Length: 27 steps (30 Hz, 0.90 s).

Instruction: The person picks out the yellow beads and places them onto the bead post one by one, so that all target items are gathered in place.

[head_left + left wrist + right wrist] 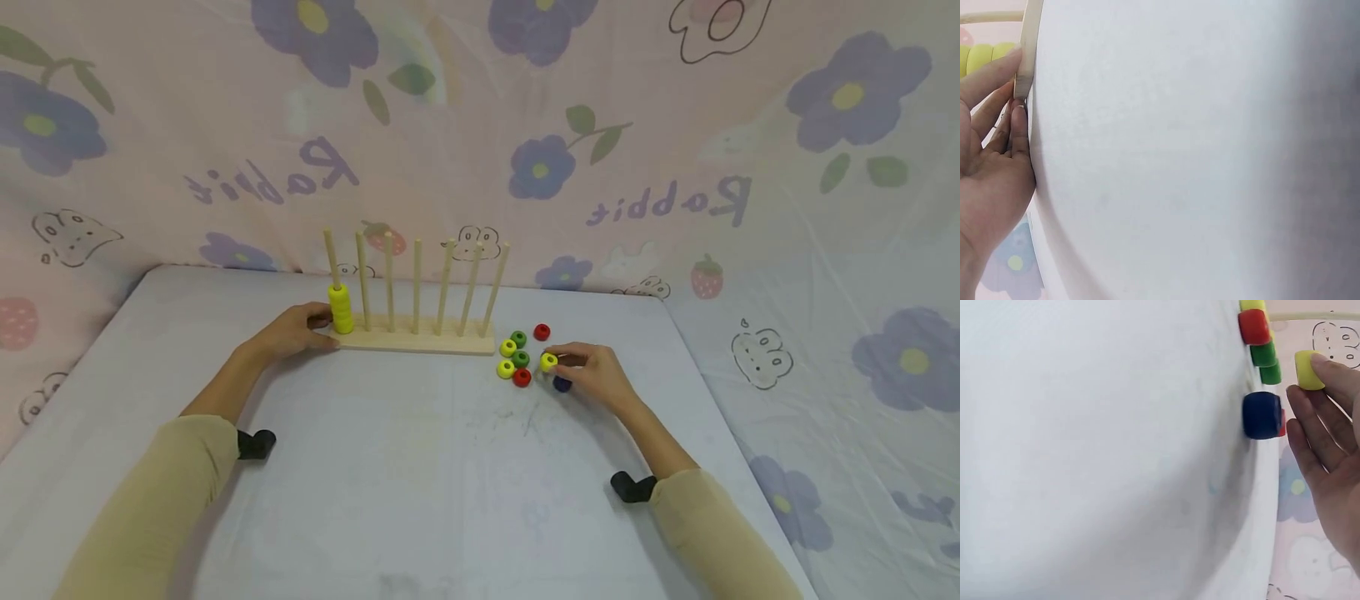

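A wooden peg rack (pixel 412 342) with several upright rods stands toward the back of the table. Yellow beads (pixel 341 310) are stacked on its leftmost rod. My left hand (pixel 292 330) grips the left end of the base, its thumb along the front edge; in the left wrist view fingertips (pixel 1019 115) meet the base's end. Between thumb and fingers my right hand (pixel 594 372) pinches a yellow bead (pixel 549 362), held above the table in the right wrist view. Just below that hand lies a dark blue bead (pixel 562 384), partly covered by it in the head view.
Loose beads lie right of the rack: two yellow (pixel 506 368), two green (pixel 521 359) and two red (pixel 522 377). A white cloth (pixel 420 483) covers the table. Behind it hangs a flowered fabric (pixel 450 150), which also runs down the right side.
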Each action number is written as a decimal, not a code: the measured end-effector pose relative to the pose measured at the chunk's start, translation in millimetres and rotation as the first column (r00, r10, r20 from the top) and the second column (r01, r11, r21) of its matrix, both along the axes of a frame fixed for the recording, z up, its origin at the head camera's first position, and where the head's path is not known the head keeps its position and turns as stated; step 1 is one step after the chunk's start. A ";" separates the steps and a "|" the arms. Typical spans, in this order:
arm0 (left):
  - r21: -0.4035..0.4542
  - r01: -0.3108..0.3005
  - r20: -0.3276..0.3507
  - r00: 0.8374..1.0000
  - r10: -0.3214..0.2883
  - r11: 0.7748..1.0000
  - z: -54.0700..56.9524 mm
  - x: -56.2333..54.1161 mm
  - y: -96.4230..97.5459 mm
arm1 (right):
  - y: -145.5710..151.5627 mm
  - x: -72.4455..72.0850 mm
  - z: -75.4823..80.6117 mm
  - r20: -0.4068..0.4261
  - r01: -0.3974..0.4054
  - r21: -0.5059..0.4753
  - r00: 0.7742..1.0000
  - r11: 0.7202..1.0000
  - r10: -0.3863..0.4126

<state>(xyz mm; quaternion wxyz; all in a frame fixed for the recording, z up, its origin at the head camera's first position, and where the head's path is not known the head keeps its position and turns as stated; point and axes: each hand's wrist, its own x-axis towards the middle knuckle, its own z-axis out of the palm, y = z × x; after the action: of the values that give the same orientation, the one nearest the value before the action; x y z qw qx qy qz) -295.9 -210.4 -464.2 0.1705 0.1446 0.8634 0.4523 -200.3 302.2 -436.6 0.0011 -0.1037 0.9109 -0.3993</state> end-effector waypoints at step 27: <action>-0.023 -0.018 0.021 1.000 0.019 1.000 2.0 1.5 2.1 | -12.7 -27.2 53.2 -0.126 -0.063 -0.067 0.991 0.996 0.054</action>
<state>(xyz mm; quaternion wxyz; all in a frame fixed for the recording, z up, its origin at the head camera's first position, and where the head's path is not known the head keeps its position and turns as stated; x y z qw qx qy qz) -294.4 -208.3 -462.2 0.1772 0.1297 0.8680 0.4455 -227.5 289.5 -383.4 -0.0474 -0.1550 0.8911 -0.4238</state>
